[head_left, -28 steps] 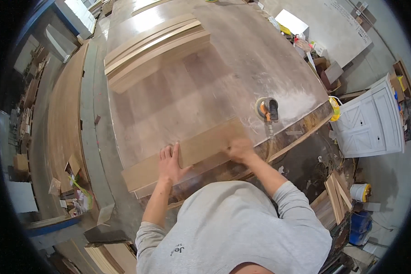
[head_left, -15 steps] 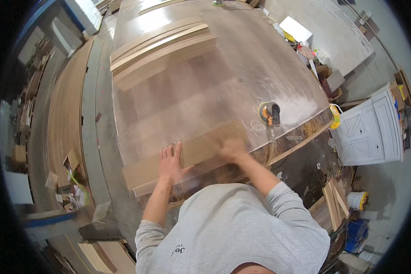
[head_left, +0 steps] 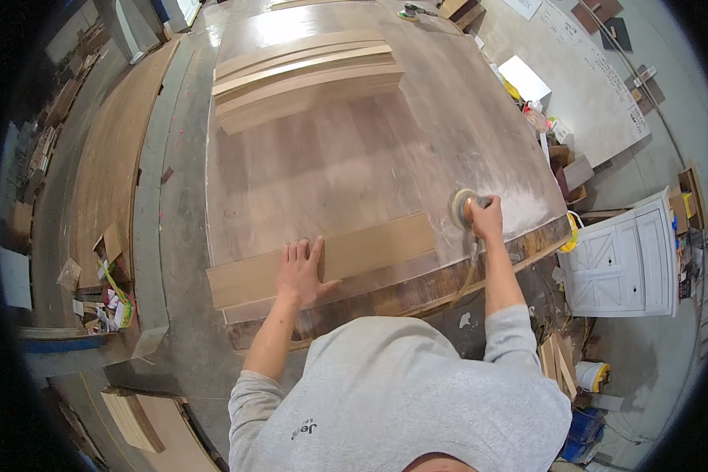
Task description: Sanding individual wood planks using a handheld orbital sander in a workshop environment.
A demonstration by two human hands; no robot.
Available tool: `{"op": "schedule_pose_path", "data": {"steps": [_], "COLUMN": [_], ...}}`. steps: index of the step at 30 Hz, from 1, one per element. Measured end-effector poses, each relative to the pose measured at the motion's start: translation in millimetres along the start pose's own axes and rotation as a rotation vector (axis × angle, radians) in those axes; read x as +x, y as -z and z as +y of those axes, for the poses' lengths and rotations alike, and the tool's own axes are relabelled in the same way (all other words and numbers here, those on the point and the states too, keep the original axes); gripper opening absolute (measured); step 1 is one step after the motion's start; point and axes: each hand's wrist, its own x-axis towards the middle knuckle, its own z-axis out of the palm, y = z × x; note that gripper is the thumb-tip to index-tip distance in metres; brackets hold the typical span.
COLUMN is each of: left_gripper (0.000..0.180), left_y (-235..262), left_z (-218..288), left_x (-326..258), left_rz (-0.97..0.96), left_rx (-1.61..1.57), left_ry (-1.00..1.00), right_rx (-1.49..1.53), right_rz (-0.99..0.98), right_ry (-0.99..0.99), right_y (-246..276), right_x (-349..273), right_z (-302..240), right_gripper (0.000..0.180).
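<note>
A long pale wooden board [head_left: 370,248] lies across the near edge of the big brown worktable [head_left: 354,149]. My left hand [head_left: 300,273] rests flat on the board's left part, fingers spread. My right hand [head_left: 486,220] is closed over a round orange sander [head_left: 464,208] that sits on the table just past the board's right end. A cord hangs from the sander down over the table's edge.
A stack of long pale boards [head_left: 307,75] lies at the table's far side. A white panelled cabinet [head_left: 625,259] stands at the right, a white bucket [head_left: 591,376] below it. Large wood sheets [head_left: 106,165] and cardboard scraps [head_left: 106,283] lie on the floor at the left.
My right hand has left the board and moved right onto the sander. My left hand stays flat on the board. The view has shifted slightly.
</note>
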Motion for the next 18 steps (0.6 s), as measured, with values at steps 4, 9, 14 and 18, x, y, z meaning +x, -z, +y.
{"op": "schedule_pose_path", "data": {"steps": [4, 9, 14, 18], "left_gripper": [0.109, 0.109, 0.108, 0.108], "left_y": [-10.7, -6.9, -7.0, -1.5], "left_z": [-3.7, -5.0, -2.0, -4.1], "left_x": [-4.4, -4.2, 0.7, -1.6], "left_rz": [0.019, 0.031, 0.022, 0.004], "left_rx": [-0.03, -0.07, -0.046, -0.071], "left_ry": [-0.006, -0.029, -0.046, -0.046], "right_rx": [0.016, -0.091, -0.238, -0.232], "right_rz": [-0.151, -0.305, -0.271, -0.411], "right_ry": [0.182, 0.41, 0.416, 0.455], "right_y": [28.8, 0.2, -37.3, -59.5], "right_x": [-63.1, -110.4, -142.7, -185.8], "right_z": [-48.1, -64.2, -87.4, -139.9], "right_gripper": [0.064, 0.056, 0.041, 0.046]}}
